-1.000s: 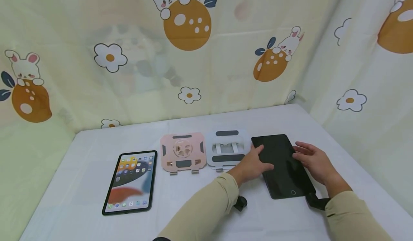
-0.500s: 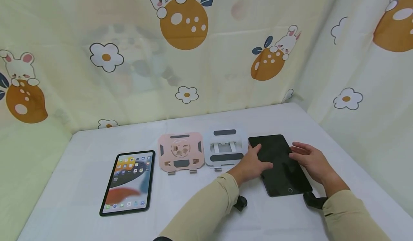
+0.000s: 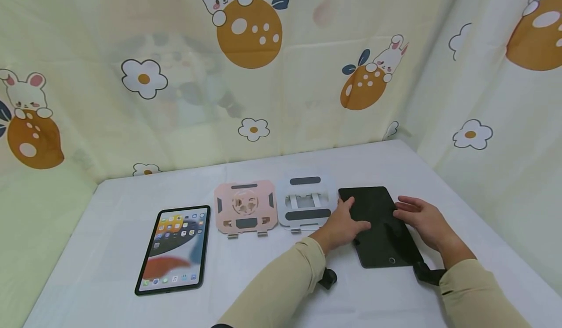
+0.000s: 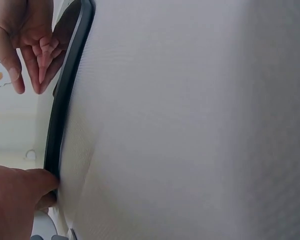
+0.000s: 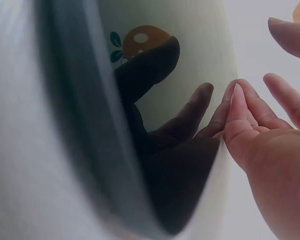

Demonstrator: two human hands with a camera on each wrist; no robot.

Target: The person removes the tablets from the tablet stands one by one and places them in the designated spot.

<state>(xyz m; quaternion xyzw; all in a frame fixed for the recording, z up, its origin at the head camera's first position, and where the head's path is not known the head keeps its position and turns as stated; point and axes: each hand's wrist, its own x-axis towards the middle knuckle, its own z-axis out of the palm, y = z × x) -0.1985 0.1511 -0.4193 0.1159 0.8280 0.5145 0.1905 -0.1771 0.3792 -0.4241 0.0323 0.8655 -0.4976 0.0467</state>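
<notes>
A black tablet [image 3: 386, 237] with a dark screen and a round button near its front edge lies on the right of the white table. My left hand [image 3: 342, 225] is at its left edge, thumb extended above the screen in the head view; in the left wrist view, fingers [image 4: 37, 181] of this hand touch the rim. My right hand [image 3: 423, 220] is beside the right edge, palm turned inward, fingers extended and slightly bent. The right wrist view shows that hand mirrored in the glossy screen [image 5: 210, 60].
A lit tablet [image 3: 175, 250] lies at left on the white tablecloth [image 3: 96, 250]. Between the tablets lie a pink folding stand [image 3: 226, 211] and a pale blue one [image 3: 307, 224], the latter near my left hand. A patterned curtain [image 3: 298, 108] rises behind the table.
The black tablet has turned slightly clockwise, its far right corner shifting right. Both hands stay nearly in place beside it. The whole head view has drifted a little.
</notes>
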